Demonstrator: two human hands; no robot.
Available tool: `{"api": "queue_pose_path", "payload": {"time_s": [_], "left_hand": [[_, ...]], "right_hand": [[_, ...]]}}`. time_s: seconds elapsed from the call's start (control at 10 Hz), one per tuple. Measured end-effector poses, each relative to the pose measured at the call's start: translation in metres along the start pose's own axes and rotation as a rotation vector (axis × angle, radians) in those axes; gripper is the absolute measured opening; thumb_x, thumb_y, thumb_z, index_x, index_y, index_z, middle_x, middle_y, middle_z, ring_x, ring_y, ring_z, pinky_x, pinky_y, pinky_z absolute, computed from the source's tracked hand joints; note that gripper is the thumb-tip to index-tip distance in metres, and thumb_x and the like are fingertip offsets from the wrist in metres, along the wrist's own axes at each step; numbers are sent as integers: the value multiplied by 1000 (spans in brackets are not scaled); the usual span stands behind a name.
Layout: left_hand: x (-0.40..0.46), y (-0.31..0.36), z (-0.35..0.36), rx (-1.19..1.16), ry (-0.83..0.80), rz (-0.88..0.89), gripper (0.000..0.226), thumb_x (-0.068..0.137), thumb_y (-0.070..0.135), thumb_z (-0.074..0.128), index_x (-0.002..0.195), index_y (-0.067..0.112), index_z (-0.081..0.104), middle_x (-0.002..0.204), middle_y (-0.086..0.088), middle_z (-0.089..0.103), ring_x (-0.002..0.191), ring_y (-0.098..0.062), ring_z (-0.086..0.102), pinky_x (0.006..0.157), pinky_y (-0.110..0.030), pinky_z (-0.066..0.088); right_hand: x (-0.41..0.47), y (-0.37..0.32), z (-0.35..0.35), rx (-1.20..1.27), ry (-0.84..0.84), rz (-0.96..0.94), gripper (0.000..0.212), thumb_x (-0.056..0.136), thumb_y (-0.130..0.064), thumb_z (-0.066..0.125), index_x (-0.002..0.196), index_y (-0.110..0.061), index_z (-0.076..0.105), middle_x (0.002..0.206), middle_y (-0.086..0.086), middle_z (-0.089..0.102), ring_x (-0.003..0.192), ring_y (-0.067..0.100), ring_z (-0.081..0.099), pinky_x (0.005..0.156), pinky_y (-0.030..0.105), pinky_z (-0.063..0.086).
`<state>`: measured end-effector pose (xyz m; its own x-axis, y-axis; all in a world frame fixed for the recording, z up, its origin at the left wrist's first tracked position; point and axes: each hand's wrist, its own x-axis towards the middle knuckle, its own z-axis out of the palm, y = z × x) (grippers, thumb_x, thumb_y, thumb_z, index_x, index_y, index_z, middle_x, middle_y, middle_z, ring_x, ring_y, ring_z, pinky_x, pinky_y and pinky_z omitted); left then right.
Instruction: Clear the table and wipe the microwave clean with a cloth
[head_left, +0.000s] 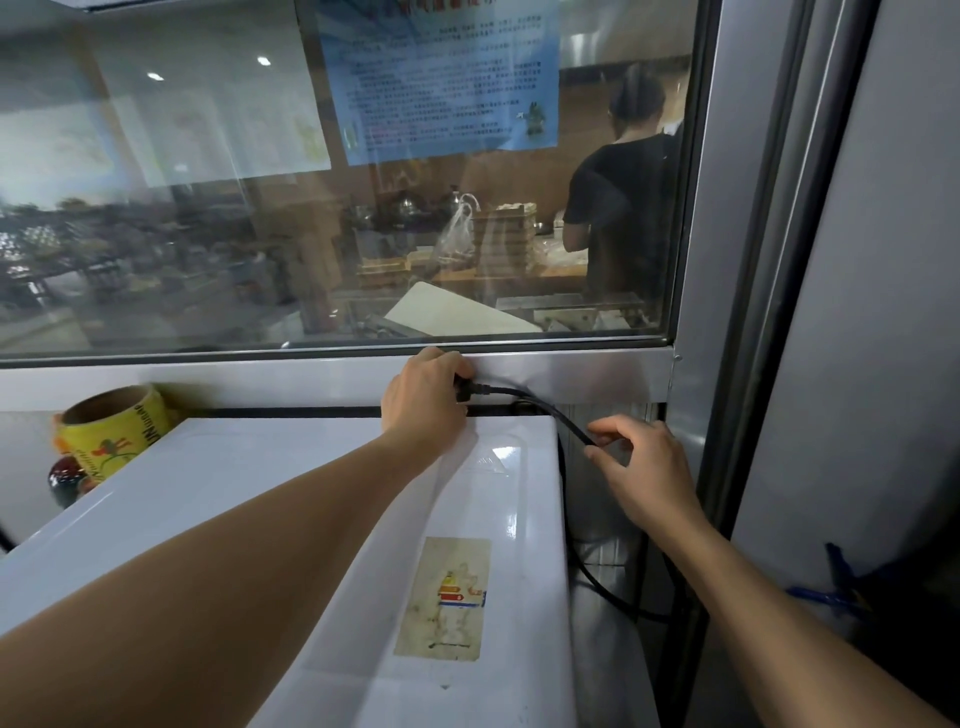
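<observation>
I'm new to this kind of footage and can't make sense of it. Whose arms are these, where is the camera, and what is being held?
There is no machine here: a person wears a camera on the head, looking forward and down at their own arms. The left hand grips a black plug at the ledge under the window. The right hand pinches the black cord running from that plug. Below lies the white microwave, seen from above, with a worn sticker. A yellow roll stands behind its left side.
</observation>
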<state>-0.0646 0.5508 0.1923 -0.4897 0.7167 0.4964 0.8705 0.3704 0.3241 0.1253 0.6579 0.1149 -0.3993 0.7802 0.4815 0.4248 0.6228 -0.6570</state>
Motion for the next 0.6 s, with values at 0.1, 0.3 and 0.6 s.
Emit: {"api": "queue_pose_path", "payload": {"time_s": [0.1,0.3,0.6], "left_hand": [[-1,-3,-3,0,-2,-21,32,81,5,64,108,22,63,110,3,56,95,-20,54,65,-28,42],[-4,-9,-7,9,-25,-48,38,78,6,64,112,24,61,113,4,54,101,-21,53,65,-30,42],[-14,-9,-17,15,-15,-33,47,78,2,64,119,23,56,121,2,53,110,-21,50,75,-37,52]], "right_hand": [[-2,-4,0,28,-18,-3,20,81,-23,71,101,-21,67,93,-10,63,94,12,51,79,27,38],[-6,-11,0,38,-32,19,23,80,-23,72,102,-18,67,95,-6,62,99,19,55,83,30,42],[-10,-20,-8,78,-72,64,29,81,-20,71,108,-18,64,109,-2,63,108,17,53,91,27,40]]}}
